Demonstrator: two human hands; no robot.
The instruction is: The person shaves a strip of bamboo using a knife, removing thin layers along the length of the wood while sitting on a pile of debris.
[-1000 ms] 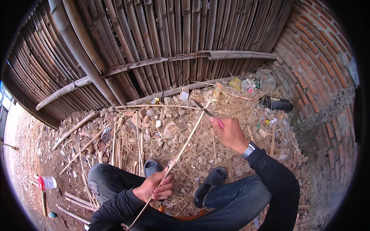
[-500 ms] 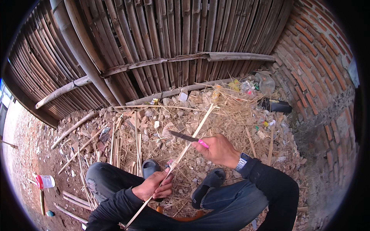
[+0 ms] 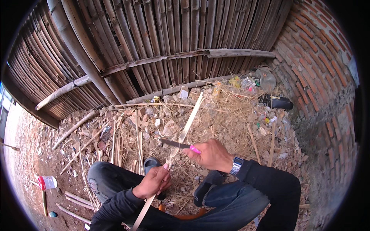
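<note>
Two hands work here: our left hand (image 3: pixel 152 183) grips the bamboo strip (image 3: pixel 181 136) closed, our right hand (image 3: pixel 210 154) clasps the pink-handled knife (image 3: pixel 179 144), blade laid across it.

Sleeves: long, dark navy, reaching both wrists.
Left hand (image 3: pixel 153 181): bare, no glove or ring visible.
Right hand (image 3: pixel 210 154): bare.
Wristwatch (image 3: pixel 236 165): silver metal band, small rectangular digital face, right wrist.
Trousers (image 3: pixel 235 200): dark blue-grey denim.
Footwear (image 3: pixel 206 184): dark slip-on sandals.
</note>
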